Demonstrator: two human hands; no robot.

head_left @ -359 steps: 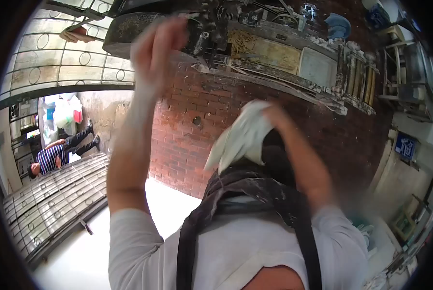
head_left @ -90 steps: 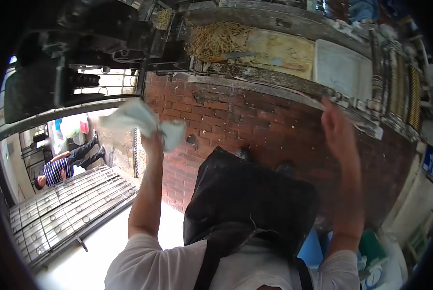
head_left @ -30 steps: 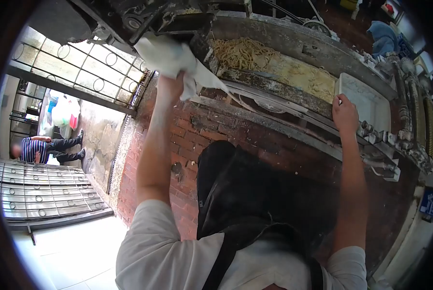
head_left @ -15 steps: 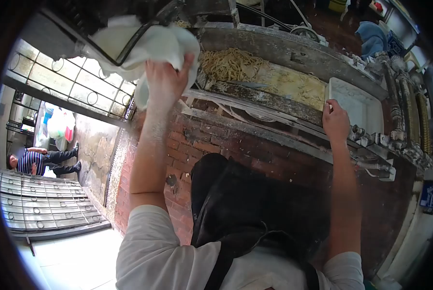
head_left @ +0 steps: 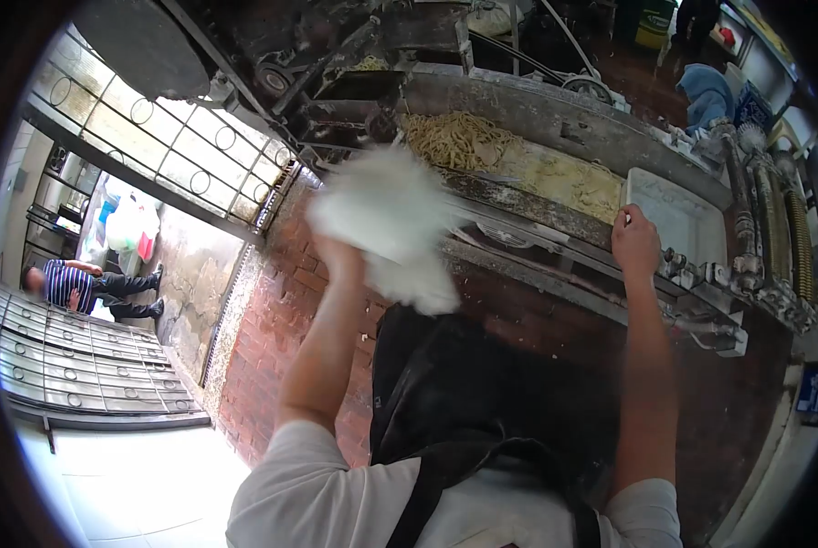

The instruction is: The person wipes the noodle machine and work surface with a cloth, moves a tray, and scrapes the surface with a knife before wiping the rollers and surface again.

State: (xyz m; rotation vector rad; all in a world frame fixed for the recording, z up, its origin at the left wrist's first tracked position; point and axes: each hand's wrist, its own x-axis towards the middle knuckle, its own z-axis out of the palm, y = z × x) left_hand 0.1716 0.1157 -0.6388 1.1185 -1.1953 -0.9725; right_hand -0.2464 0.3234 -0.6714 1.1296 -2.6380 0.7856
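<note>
In the head view, my left hand grips a white floppy sheet from below. Motion smears the sheet, its folds hanging over the brick floor and in front of the machine; it hides most of my fingers. Over on the right, my right hand is closed in a fist at the front edge of a floury trough, right beside a white tray. I cannot tell what its curled fingers hold. A heap of pale noodles lies at the trough's left end.
Dark machine framework rises behind the sheet. Rollers and a coiled yellow hose stand at the right. A metal grille borders the left, and beyond it sits a person in a striped shirt. Below lies a brick floor.
My left hand has drawn the white sheet off the machine's upper left, down and to the right toward my body. My right hand stays at the trough edge. The view has shifted slightly.
</note>
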